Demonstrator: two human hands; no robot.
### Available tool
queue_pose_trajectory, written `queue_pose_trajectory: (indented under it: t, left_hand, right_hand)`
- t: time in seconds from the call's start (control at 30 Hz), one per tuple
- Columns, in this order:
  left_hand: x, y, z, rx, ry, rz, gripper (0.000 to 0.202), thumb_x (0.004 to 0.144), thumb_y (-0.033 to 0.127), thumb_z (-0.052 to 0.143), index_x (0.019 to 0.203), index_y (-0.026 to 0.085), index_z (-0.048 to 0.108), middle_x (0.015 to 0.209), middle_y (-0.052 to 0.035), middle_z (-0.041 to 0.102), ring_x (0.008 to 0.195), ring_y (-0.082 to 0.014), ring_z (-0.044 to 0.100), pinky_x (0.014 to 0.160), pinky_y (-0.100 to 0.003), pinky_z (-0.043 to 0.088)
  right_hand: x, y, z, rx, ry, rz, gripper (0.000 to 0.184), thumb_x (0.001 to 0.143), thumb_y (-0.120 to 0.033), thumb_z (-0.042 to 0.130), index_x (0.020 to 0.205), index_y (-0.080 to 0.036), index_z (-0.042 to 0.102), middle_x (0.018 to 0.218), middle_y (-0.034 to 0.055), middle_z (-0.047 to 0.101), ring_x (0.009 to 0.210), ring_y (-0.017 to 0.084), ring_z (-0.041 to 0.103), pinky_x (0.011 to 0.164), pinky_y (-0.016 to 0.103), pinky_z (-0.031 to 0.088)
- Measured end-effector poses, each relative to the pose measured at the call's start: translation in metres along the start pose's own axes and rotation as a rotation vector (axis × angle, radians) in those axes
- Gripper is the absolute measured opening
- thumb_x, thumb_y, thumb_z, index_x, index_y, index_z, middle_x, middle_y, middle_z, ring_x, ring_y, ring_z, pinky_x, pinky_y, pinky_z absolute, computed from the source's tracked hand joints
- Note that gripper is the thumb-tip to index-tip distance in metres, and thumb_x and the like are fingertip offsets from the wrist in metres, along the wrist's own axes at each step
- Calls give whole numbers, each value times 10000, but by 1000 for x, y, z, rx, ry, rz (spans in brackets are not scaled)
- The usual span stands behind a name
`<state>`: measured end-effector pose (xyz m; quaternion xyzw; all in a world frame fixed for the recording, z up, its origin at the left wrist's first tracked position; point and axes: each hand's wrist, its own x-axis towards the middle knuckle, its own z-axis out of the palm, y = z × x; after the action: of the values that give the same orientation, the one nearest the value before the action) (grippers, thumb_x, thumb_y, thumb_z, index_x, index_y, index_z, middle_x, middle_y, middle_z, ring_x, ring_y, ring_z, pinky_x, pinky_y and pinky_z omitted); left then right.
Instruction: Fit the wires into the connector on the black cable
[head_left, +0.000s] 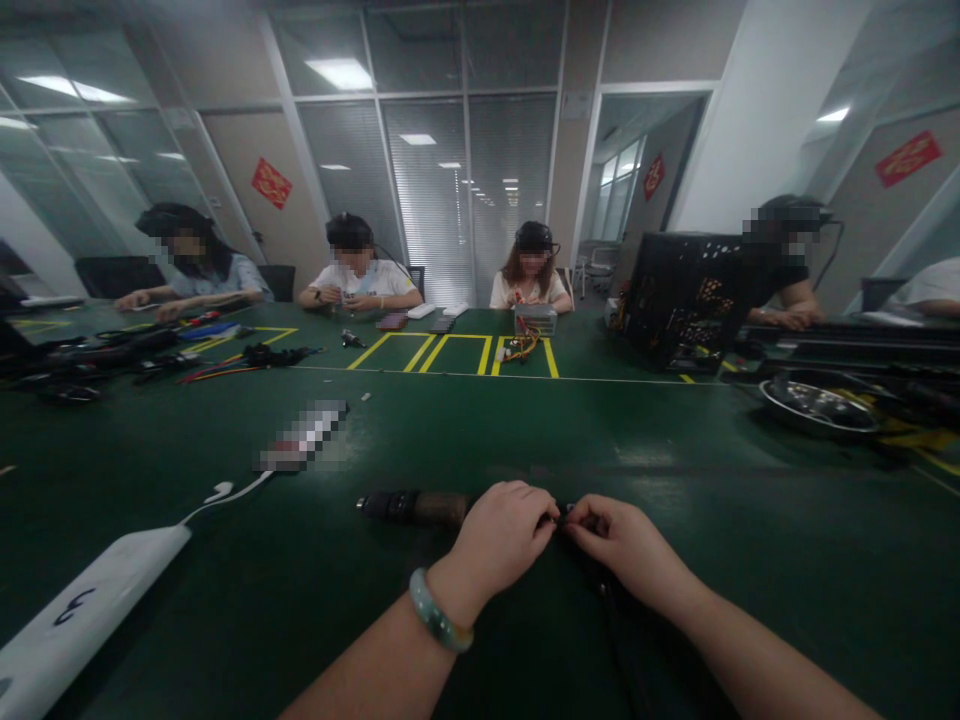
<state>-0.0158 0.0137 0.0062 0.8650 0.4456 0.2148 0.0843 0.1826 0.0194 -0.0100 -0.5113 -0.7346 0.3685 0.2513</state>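
Observation:
Both my hands meet low in the middle of the green table (480, 430). My left hand (504, 532), with a pale green bangle on the wrist, is closed in a pinch. My right hand (622, 545) is closed too, fingertips against the left hand's. Between them is a small dark part, too small to name, with a dark cable (611, 610) running down under my right wrist. A dark cylindrical tool (412, 506) lies on the table just left of my left hand.
A white device (82, 605) with a white cable lies at the lower left. A metal bowl (817, 405) and a black computer case (686, 300) stand at the right. Several seated people work at the far side among cables and yellow floor-tape marks.

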Motion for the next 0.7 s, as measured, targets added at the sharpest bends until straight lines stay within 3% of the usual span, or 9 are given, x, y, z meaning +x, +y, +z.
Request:
queue_pose_trajectory:
  t: [0.23,0.57,0.7]
  left_hand:
    - [-1,1,0,13,-15,-58,156,831,244,614,973,213,559,980,-4,619,936,-185,568,854,-341,434]
    - [-1,3,-1,3,-5,-36,103,823,188,583,923,213,572,953,1,624,923,-180,567,848,-336,434]
    - [-1,4,-1,16,25,-25,112,813,212,615,916,216,571,978,0,629,947,-183,568,998,-409,359]
  right_hand:
    - [1,1,0,-7,10,-38,117,833,-283,562,810,-190,630,744,-9,649,683,140,596,605,216,415]
    - [0,-3,2,-13,32,-31,96,828,-258,556,791,-190,613,744,-4,652,678,139,597,599,215,418]
    - [0,-2,2,-5,34,-24,88,825,-247,555,792,-188,612,718,-12,641,663,133,594,595,209,414]
